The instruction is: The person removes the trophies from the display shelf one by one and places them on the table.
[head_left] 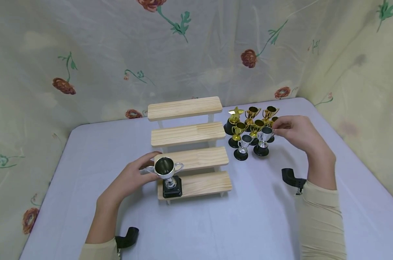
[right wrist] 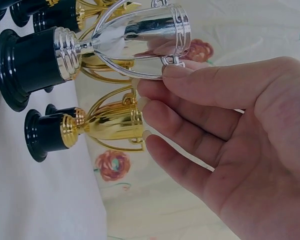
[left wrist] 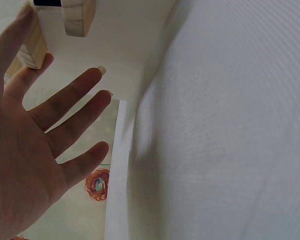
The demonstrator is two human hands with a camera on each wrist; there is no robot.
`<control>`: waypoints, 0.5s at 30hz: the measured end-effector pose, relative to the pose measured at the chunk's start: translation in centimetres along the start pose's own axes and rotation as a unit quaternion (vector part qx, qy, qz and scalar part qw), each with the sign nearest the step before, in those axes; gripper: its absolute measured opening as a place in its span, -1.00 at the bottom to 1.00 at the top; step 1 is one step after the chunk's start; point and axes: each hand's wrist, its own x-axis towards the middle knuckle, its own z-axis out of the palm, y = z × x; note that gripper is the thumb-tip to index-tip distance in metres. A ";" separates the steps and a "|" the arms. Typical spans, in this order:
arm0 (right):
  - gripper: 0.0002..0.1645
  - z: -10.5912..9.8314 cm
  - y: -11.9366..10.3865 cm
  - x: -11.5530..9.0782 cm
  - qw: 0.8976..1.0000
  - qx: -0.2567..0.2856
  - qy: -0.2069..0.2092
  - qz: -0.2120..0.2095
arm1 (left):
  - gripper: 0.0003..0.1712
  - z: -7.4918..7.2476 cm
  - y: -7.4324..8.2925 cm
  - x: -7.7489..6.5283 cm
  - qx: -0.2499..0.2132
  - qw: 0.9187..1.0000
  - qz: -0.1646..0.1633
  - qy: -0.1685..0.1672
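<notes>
A four-tier wooden shelf (head_left: 196, 133) stands mid-table. On its lowest board, at the left end, a large silver trophy cup (head_left: 170, 182) stands upright on a square black base. Beside that cup is my left hand (head_left: 133, 177); its fingers look spread and straight in the left wrist view, near the board ends (left wrist: 34, 52). Whether it touches cup or boards is unclear. My right hand (head_left: 298, 133) pinches one handle of a small silver trophy cup (right wrist: 145, 37) between thumb and fingers. Whether its round black base (head_left: 260, 150) touches the table cannot be told.
Right of the shelf, several small gold trophy cups (head_left: 238, 130) stand close together, with a gold star trophy (head_left: 235, 116) at the back. Another small silver cup (head_left: 244, 141) stands in front. Floral cloth (head_left: 216, 65) hangs behind the white-covered table (head_left: 196, 231).
</notes>
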 end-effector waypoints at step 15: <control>-0.87 0.8 0.4 0.5 1.000 0.005 -0.002 0.006 | -0.29 0.0 -0.1 0.0 0.003 1.000 0.003 -0.001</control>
